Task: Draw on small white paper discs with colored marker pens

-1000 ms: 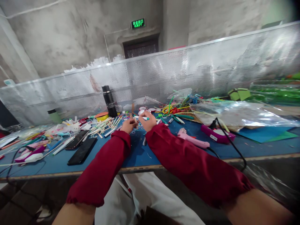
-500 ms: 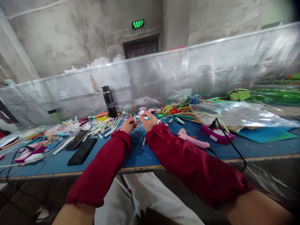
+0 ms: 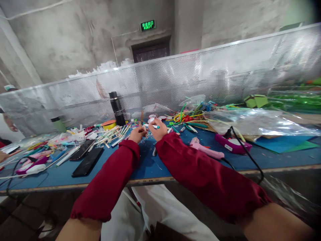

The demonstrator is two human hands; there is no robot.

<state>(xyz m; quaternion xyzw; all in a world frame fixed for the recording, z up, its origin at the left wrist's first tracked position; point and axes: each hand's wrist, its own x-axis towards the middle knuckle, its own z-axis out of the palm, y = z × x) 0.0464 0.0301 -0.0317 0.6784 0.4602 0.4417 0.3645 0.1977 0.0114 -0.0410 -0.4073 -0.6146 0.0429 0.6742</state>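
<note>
My left hand [image 3: 137, 135] is closed, pinching a small pale wooden stick [image 3: 144, 128] that stands roughly upright. Right beside it, my right hand [image 3: 159, 130] is closed around a white marker pen [image 3: 155, 127] with a teal end. The pen lies nearly level and its other end points toward the stick; whether they touch I cannot tell. Small bits and loops [image 3: 149, 135] are scattered on the blue table [image 3: 147, 167] below the hands. Behind my right hand sit several round white lids or reels [image 3: 151, 117].
Two dark phones [image 3: 87, 162], a pile of pale sticks [image 3: 110, 135] and a black flask [image 3: 116, 108] are on the left. To the right are a pink glue gun [image 3: 207, 150], a purple power strip [image 3: 233, 144] with a black cable, and plastic bags [image 3: 260, 122]. A perforated metal screen [image 3: 160, 83] stands behind.
My hands stay almost in place, with the pen and stick still held. At the far left, another person has shifted; part of their arm and a hand now show at the edge.
</note>
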